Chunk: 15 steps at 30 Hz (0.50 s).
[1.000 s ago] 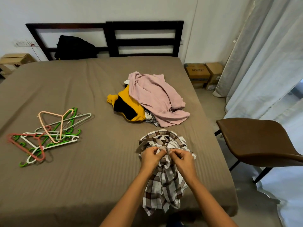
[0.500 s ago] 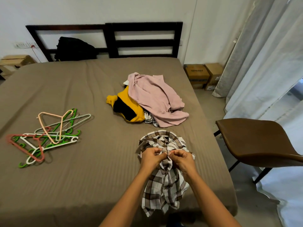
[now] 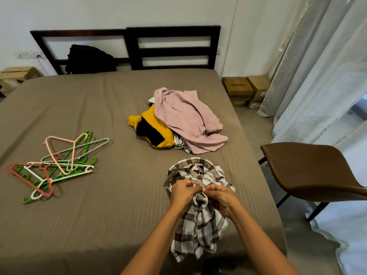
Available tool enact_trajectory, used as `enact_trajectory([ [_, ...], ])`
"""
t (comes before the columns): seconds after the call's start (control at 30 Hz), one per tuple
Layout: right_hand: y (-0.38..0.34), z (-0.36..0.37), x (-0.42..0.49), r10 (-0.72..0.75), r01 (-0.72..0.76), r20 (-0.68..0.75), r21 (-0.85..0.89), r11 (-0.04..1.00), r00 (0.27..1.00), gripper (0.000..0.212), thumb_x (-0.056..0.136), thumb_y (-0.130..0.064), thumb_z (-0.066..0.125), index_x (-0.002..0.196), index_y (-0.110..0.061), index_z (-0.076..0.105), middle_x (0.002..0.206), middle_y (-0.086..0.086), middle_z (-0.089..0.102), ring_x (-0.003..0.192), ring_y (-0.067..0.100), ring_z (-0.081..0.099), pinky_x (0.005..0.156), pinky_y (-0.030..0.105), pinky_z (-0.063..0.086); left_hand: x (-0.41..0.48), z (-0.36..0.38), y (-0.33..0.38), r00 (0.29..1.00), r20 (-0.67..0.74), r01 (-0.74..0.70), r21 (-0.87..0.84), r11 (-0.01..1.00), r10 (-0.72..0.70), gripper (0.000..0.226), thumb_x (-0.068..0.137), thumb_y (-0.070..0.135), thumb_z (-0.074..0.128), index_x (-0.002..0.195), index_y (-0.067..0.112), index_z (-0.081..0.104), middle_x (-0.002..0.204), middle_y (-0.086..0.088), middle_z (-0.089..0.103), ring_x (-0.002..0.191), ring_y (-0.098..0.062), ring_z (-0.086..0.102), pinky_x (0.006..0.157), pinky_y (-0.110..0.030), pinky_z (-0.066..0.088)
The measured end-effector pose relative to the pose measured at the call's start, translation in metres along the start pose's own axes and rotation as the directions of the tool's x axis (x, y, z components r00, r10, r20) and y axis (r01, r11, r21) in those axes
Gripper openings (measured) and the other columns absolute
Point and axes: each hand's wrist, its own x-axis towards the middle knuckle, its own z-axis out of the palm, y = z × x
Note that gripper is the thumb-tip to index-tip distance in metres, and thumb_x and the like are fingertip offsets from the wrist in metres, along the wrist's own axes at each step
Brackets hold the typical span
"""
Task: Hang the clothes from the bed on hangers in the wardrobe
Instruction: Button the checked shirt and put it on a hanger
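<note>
Two hands, the left hand [image 3: 183, 192] and right hand [image 3: 220, 197], pinch the checked shirt [image 3: 198, 221] at the bed's [image 3: 111, 215] near edge. Nothing hangs yet: hangers [image 3: 57, 165] lie apart, more clothes [image 3: 178, 122] wait.

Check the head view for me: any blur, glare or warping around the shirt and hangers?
Head view: the plaid shirt, left hand, right hand and hangers look reasonably sharp, with no glare; the wide-angle lens bows the headboard and the bed edges; daylight through the curtains brightens the right side; the bed's near edge lies in shadow.
</note>
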Motion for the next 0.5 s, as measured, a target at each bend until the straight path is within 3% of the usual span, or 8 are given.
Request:
enact_trajectory([
  [0.1,-0.001,-0.001,0.002,-0.021,0.021,0.002,-0.067,0.998,1.000,0.013,0.068,0.008,0.073,0.075,0.001,0.065,0.063,0.009,0.068,0.055,0.018,0.063,0.056,0.027,0.053,0.002,0.002,0.000,1.000,-0.003,0.031,0.014,0.999,-0.030,0.041,0.052,0.045,0.063,0.072,0.011,0.073,0.062,0.004,0.067,0.059,-0.012,0.059,0.062,-0.031,0.048],
  [0.17,0.000,0.002,0.001,-0.112,0.104,-0.045,-0.149,0.983,0.993,0.012,0.070,0.008,0.075,0.070,-0.001,0.067,0.060,0.008,0.067,0.052,0.016,0.061,0.053,0.025,0.051,0.002,0.004,0.002,0.997,-0.021,0.074,-0.010,0.997,-0.074,0.042,0.052,0.045,0.059,0.065,0.007,0.069,0.056,0.000,0.059,0.054,-0.015,0.051,0.058,-0.030,0.041],
  [0.23,0.002,0.004,-0.001,-0.245,0.212,-0.101,-0.263,0.941,0.964,0.011,0.071,0.005,0.076,0.069,-0.003,0.068,0.060,0.006,0.067,0.052,0.014,0.061,0.050,0.021,0.051,0.001,0.006,0.004,0.995,-0.024,0.097,-0.046,0.994,-0.099,0.034,0.057,0.044,0.060,0.061,0.011,0.068,0.057,-0.004,0.061,0.054,-0.015,0.052,0.058,-0.030,0.043],
  [0.33,0.006,0.009,-0.003,-0.408,0.323,-0.131,-0.418,0.849,0.903,0.011,0.072,-0.001,0.078,0.071,-0.006,0.069,0.063,0.003,0.067,0.058,0.013,0.065,0.055,0.021,0.054,0.000,0.010,0.003,0.995,-0.025,0.090,-0.081,0.993,-0.092,0.027,0.067,0.036,0.071,0.072,0.010,0.072,0.066,-0.004,0.070,0.058,-0.012,0.059,0.059,-0.030,0.048],
  [0.5,0.012,0.015,-0.007,-0.520,0.383,-0.129,-0.535,0.753,0.844,0.012,0.072,-0.007,0.079,0.074,-0.011,0.067,0.068,0.001,0.067,0.062,0.010,0.064,0.054,0.012,0.050,-0.002,0.017,0.000,0.991,-0.063,0.104,-0.212,0.972,-0.119,0.018,0.084,0.018,0.063,0.072,0.006,0.068,0.065,-0.005,0.061,0.061,-0.014,0.052,0.058,-0.027,0.040],
])
